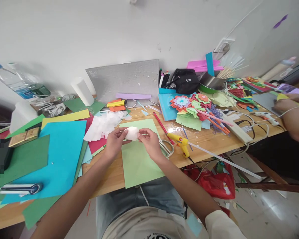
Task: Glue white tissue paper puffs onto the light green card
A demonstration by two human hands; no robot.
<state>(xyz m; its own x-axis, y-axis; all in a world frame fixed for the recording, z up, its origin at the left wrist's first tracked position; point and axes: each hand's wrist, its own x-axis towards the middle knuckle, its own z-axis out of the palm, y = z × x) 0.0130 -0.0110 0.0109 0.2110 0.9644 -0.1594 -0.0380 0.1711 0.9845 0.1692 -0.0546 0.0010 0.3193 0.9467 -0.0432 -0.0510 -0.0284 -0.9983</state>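
We pinch a small white paper piece (132,133) between both hands: our left hand (115,142) grips its left end with thumb and fingers, our right hand (150,143) its right end. We hold it over the far part of a light green sheet (142,166). Left of it, we see overlapping white paper pieces (103,124); right, scissors (168,148) and a yellow glue gun (181,143).
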